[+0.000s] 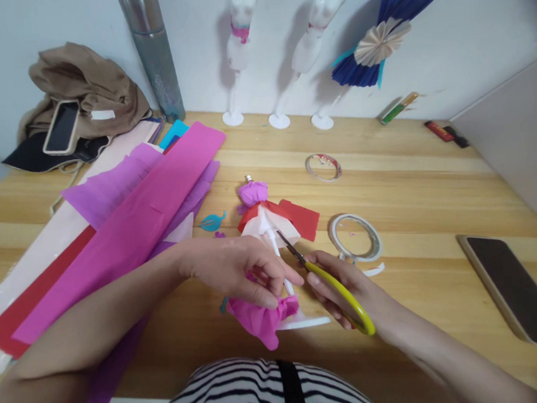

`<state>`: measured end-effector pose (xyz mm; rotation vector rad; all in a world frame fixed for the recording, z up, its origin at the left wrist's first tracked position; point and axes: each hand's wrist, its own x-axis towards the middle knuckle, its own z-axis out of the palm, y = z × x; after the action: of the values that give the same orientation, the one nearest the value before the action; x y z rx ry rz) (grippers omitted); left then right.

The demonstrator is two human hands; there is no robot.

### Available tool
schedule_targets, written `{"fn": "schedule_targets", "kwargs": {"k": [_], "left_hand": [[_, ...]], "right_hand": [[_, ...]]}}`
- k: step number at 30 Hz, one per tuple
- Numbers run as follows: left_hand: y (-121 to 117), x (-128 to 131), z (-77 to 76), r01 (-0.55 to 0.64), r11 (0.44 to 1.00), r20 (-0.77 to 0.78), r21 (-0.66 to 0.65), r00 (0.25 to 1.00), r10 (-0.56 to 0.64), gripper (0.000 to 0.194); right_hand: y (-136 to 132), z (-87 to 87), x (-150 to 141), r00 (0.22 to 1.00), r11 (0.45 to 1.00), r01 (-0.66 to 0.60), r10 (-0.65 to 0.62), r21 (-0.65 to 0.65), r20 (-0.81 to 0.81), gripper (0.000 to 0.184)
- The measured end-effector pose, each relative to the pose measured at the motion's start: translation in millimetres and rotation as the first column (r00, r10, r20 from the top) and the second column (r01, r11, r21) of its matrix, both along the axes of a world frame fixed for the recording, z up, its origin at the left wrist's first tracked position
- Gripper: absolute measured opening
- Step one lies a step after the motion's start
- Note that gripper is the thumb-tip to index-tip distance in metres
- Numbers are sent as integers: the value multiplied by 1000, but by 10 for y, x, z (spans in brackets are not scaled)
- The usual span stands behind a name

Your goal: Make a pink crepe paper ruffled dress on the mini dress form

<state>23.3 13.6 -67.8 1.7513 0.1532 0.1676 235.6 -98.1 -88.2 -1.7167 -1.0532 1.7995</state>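
Observation:
My left hand (pixel 241 270) is closed over a gathered piece of pink crepe paper (pixel 256 320), its thumb and fingers pinching the top edge while the index finger points right. Yellow-handled scissors (pixel 338 290) are in my right hand (pixel 346 276), their dark blades angled up and left. The blade tips are close to a small dress-form figure lying on the table, which wears a purple paper top (pixel 253 193) and a red and white paper skirt (pixel 282 222). Its white stand (pixel 303 321) reaches toward me, partly behind the left hand and pink paper.
Strips of crepe paper (pixel 154 200) are piled at left, under my forearm. Tape rolls (pixel 377 241) and a phone (pixel 509 286) lie at right. Along the wall stand a metal bottle (pixel 158 66) and white dress forms (pixel 239 46). A brown cloth (pixel 90 79) sits at back left.

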Motion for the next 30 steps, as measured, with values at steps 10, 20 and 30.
{"fn": "schedule_targets", "kwargs": {"k": [10,20,30], "left_hand": [[47,-54,23,137,990,-67,33,989,-135,22],[67,-53,51,154,986,-142,58,979,-144,21],[45,-57,32,127,984,-130,123,985,-111,19]], "right_hand": [[-80,-27,269,954,960,-238,202,150,224,38],[-303,-83,348,541,688,-696,315,205,780,44],[-240,62,178,644,610,-706,343,359,684,43]]}}
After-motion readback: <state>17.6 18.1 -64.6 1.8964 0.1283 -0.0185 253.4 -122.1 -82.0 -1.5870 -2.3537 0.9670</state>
